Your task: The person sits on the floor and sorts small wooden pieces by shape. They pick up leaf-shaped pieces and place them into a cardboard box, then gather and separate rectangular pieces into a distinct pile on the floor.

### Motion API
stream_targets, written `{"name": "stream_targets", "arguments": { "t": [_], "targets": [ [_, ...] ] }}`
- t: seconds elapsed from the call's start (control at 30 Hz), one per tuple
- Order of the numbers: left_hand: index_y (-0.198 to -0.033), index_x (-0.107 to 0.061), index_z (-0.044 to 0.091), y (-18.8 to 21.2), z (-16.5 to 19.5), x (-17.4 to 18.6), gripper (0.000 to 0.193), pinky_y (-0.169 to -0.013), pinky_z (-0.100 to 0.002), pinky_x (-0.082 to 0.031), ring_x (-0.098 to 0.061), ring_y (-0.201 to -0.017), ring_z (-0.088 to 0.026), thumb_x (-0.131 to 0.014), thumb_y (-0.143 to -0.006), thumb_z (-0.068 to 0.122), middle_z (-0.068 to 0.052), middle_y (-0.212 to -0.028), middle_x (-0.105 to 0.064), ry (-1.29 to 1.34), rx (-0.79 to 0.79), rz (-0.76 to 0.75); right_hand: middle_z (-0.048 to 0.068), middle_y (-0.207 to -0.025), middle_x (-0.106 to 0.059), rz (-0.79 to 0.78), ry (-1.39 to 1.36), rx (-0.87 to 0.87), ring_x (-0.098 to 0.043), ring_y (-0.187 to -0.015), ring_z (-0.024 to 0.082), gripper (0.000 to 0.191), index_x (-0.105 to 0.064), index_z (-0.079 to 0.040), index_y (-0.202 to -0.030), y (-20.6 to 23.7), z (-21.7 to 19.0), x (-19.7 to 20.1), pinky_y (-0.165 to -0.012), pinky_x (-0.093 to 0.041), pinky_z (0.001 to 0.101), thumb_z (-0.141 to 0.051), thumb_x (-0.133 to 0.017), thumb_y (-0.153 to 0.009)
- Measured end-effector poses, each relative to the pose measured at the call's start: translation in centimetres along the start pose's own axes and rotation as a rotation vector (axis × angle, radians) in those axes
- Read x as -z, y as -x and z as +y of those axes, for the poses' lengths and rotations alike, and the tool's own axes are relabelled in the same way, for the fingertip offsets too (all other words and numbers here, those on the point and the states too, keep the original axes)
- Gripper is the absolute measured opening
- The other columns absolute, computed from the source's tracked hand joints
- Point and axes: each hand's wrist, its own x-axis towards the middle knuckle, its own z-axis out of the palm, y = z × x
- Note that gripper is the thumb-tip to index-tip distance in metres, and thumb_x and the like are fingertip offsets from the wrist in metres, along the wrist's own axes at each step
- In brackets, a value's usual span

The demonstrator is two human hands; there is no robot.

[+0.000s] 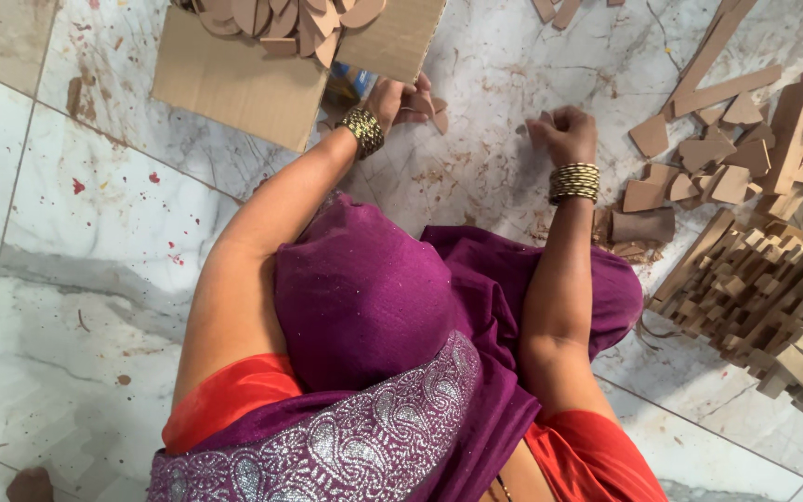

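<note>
Reaching over the marble floor (95, 279), the left hand (400, 98) pinches a small wood piece (439, 119) beside the cardboard (234, 84); right hand (564, 132) curled, contents unclear, near wood offcuts (699, 177).

bare white marble floor (485, 177) lies open between the left hand (400, 99) and the right hand (564, 133), and a wider bare stretch runs along the left side. ahead of the left hand a flat brown cardboard sheet (234, 84) heaped with rounded wooden offcuts (281, 19) blocks the way. to the right, flat brown wooden cut pieces (699, 163) and a dense pile of pale wooden sticks (764, 297) crowd the floor.
</note>
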Motion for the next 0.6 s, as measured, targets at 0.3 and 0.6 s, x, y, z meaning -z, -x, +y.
{"name": "stream_targets", "arguments": {
  "t": [0.3, 0.6],
  "targets": [
    [-0.102, -0.072, 0.005, -1.1, -1.1, 0.5, 0.029, -0.062, -0.030, -0.055, -0.067, -0.070, -0.015, -0.080, -0.088, 0.029, -0.003, -0.081, -0.071, -0.496, -0.323, 0.133, 0.012, -0.111, -0.073, -0.417, -1.364, -0.044, -0.074, -0.099, 0.024, 0.023, -0.063, -0.012, -0.112, 0.6, -2.2, 0.5, -0.075, -0.061, 0.0333, -0.014, -0.073, -0.092],
    [-0.099, -0.072, 0.014, 0.0, -2.6, -1.2, 0.025, -0.064, -0.038, -0.054, -0.070, -0.072, -0.021, -0.081, -0.079, 0.028, -0.004, -0.074, -0.072, -1.226, -0.454, 0.248, 0.006, -0.102, -0.071, -0.474, -0.980, -0.073, -0.069, -0.085, 0.016, 0.028, -0.064, -0.013, -0.117, 0.4, -2.5, -2.9, -0.062, -0.050, 0.0255, -0.033, -0.071, -0.098]
  ]
}}
